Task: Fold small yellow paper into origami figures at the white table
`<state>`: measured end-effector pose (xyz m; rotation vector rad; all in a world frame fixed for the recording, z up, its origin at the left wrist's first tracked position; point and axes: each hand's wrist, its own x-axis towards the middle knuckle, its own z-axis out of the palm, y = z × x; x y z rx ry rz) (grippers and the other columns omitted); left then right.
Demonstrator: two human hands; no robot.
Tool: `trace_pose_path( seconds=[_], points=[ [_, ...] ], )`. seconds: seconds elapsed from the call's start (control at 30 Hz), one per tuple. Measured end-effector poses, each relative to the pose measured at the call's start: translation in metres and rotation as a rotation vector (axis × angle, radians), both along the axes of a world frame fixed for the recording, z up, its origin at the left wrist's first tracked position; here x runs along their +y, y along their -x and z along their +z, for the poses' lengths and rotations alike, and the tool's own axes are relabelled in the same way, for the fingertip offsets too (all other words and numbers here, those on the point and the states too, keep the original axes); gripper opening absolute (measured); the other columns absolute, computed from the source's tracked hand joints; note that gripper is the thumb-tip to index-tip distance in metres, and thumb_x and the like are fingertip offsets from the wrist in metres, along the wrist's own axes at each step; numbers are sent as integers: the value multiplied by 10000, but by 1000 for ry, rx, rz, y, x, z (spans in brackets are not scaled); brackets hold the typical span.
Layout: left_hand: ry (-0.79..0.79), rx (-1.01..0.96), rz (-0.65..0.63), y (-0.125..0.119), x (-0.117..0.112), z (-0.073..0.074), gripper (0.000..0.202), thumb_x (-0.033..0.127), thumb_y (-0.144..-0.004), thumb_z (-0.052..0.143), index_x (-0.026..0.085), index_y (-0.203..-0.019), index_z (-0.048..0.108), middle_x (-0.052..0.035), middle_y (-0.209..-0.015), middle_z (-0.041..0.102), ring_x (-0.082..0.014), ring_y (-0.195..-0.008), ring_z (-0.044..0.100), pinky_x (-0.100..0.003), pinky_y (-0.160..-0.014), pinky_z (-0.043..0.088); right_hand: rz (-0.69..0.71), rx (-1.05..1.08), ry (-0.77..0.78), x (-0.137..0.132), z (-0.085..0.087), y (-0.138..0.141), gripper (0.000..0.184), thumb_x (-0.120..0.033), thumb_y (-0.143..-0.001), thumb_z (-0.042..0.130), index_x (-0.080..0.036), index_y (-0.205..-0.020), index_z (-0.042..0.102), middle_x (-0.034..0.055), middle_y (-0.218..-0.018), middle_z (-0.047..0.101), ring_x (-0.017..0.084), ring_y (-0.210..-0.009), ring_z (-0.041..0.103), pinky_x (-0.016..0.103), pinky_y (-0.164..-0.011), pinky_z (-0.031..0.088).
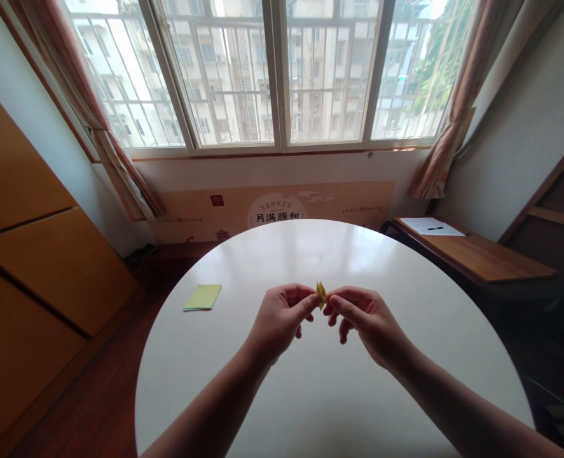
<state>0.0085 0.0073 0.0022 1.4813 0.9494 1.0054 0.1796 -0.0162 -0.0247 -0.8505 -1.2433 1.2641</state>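
A small piece of folded yellow paper (pixel 320 291) is held up above the white round table (pixel 282 407), near its middle. My left hand (pixel 284 315) pinches it between thumb and forefinger from the left side. From the right, my right hand (pixel 360 312) has its thumb and forefinger closed at the paper's other edge. The remaining fingers of both hands curl loosely below. Fingertips hide part of the folded shape. To the left on the tabletop lies a pad of yellow-green sticky notes (pixel 203 297), with a bluish layer at its bottom edge.
Beyond the table stands a printed cardboard panel (pixel 320 197) under a barred window (pixel 282 76). At right, a wooden chair (pixel 496 254) holds white paper (pixel 419 226) and a pen (pixel 435 228). An orange-brown cabinet (pixel 38 305) stands at left.
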Motion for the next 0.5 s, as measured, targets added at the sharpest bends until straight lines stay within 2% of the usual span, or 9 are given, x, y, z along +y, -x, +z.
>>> trace_pose_path(
  seconds=[0.13, 0.27, 0.5],
  points=[
    [10, -24, -3, -1, 0, -2, 278, 391, -788, 730, 115, -808, 707, -32, -649, 638, -114, -572, 548, -142, -377, 372, 3, 9, -15, 1, -1, 0, 224, -375, -796, 774, -162, -862, 749, 64, -738, 691, 165, -665, 617, 188, -412, 483],
    [-47, -22, 19, -1, 1, -6, 291, 399, -776, 742, 116, -776, 674, -23, -647, 631, -100, -538, 514, -159, -390, 403, -7, 20, -36, 3, -5, 0, 207, -353, -775, 798, -167, -844, 738, 52, -746, 674, 168, -679, 615, 191, -411, 489],
    [-88, 1, -49, -1, -1, -5, 244, 331, -829, 663, 108, -884, 745, -36, -688, 631, -105, -559, 509, -172, -407, 432, -49, 10, -64, 4, -8, 1, 236, -355, -741, 826, -175, -786, 679, 23, -702, 633, 158, -651, 578, 192, -396, 479]
  ],
)
